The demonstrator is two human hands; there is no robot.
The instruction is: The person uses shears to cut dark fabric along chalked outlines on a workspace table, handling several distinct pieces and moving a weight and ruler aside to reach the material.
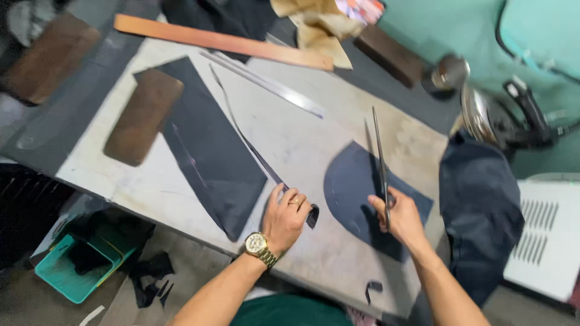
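My right hand (400,218) grips a pair of long scissors (380,158), blades pointing away from me, over a dark blue rounded fabric piece (350,184) on the pale worktable (302,142). My left hand (285,216), with a gold watch and ring, pinches the near end of a long thin dark fabric strip (244,136) that runs away across the table. A larger dark fabric panel (211,151) lies left of that hand.
A brown block (143,116) sits on the large panel. A wooden ruler (223,42) and metal strip (266,84) lie at the back. Dark cloth (480,205) hangs off the right edge. An iron (501,111) stands far right. A teal bin (75,265) is below left.
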